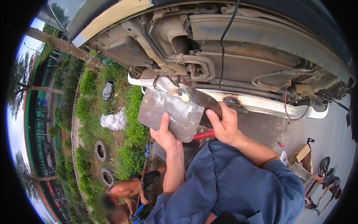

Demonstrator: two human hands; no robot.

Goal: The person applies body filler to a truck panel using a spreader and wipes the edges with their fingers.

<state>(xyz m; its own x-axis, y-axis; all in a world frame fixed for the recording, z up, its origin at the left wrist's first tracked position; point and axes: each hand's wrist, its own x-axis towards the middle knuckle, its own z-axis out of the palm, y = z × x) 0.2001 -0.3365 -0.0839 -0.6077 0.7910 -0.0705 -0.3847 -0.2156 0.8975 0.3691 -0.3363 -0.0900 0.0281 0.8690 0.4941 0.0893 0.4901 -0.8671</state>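
Metal plate (167,112) is pinched near its lower edge in your left hand (166,139), thumb on its face, before the long white panel (294,109); your right hand (226,125) grips, thumb uppermost, the dark curved sheet (204,100) it partly overlaps.

A white bumper (268,107) bars passage past the two sheets (167,115); open pavement (259,128) lies between bumper and cardboard box (305,155).

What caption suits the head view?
Left grip on a gray metal sheet, right grip on a dark curved plate, beside a vehicle with exposed pipes.
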